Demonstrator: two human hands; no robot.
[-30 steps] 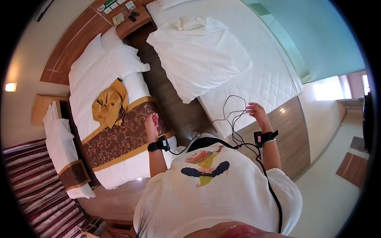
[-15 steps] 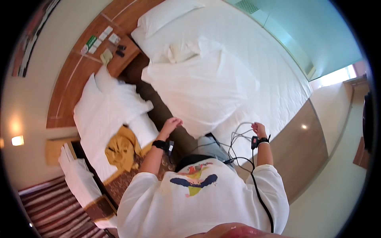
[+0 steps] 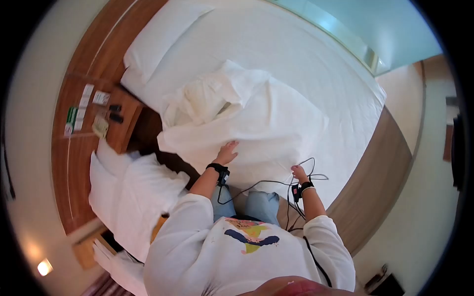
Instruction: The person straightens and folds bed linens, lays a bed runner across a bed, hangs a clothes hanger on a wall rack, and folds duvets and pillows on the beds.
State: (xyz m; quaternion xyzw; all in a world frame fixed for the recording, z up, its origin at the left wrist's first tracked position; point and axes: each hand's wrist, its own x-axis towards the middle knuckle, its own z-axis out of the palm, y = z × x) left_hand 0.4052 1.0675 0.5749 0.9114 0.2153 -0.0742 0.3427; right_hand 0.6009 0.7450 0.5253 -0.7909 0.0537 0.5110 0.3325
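Observation:
My left hand (image 3: 226,153) reaches over the near edge of a bunched white bed cover (image 3: 266,126), its fingers apart and holding nothing. Whether the fingertips touch the cloth, I cannot tell. To the right, my right hand (image 3: 299,172) is closed, with loops of thin black cable (image 3: 318,176) running at its fingers; it seems to grip them. The cover lies in a heap on the large bed (image 3: 316,69), with a folded, rumpled part towards the headboard. Both wrists carry black straps with small boxes, and cable hangs between them across my legs.
A pillow (image 3: 165,37) lies at the head of the bed. Left of it a wooden nightstand (image 3: 126,116) holds small dark items and cards. A second bed with rumpled white bedding (image 3: 133,192) is at my left. Wooden floor (image 3: 368,172) stretches along the right.
I have stepped closer to the large bed and turned somewhat. My left hand has come from the gap between the beds to above the cover. The cable loops have shifted with my right hand.

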